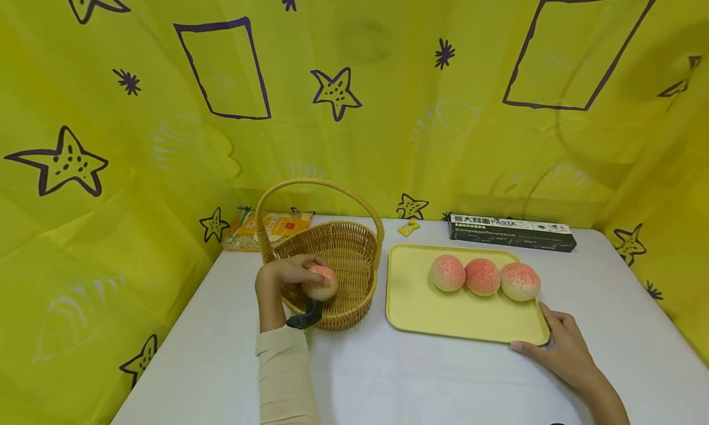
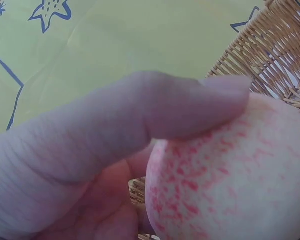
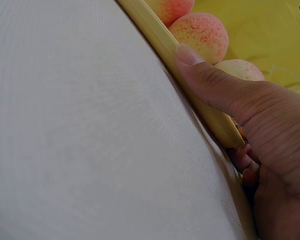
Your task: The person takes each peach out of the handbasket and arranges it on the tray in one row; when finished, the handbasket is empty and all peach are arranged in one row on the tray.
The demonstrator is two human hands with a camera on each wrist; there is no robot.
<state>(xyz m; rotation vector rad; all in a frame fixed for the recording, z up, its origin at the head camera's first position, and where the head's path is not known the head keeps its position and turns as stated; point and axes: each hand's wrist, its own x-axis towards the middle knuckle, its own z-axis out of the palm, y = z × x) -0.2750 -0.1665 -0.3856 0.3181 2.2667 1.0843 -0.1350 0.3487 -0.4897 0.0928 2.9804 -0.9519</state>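
My left hand (image 1: 290, 271) holds a pink-and-cream peach (image 1: 321, 283) at the near left of the wicker basket (image 1: 354, 259), over its opening. In the left wrist view the thumb (image 2: 190, 105) lies across the speckled peach (image 2: 235, 175); the fingers behind it are mostly hidden. At the near right corner of the yellow tray (image 1: 443, 317), my right hand (image 1: 565, 351) grips the rim. Its thumb (image 3: 205, 75) is on the rim in the right wrist view, the fingers around the corner. On the tray sit three peaches (image 1: 483, 277) in a row.
Behind the tray lies a black-and-white pasta box (image 1: 512, 232). A small yellow packet (image 1: 408, 228) is between box and basket. The basket's tall handle (image 1: 321, 182) arches above it, with an orange-and-clear bag (image 1: 244, 234) behind. Yellow curtains (image 1: 388, 105) border the white table (image 1: 376, 376).
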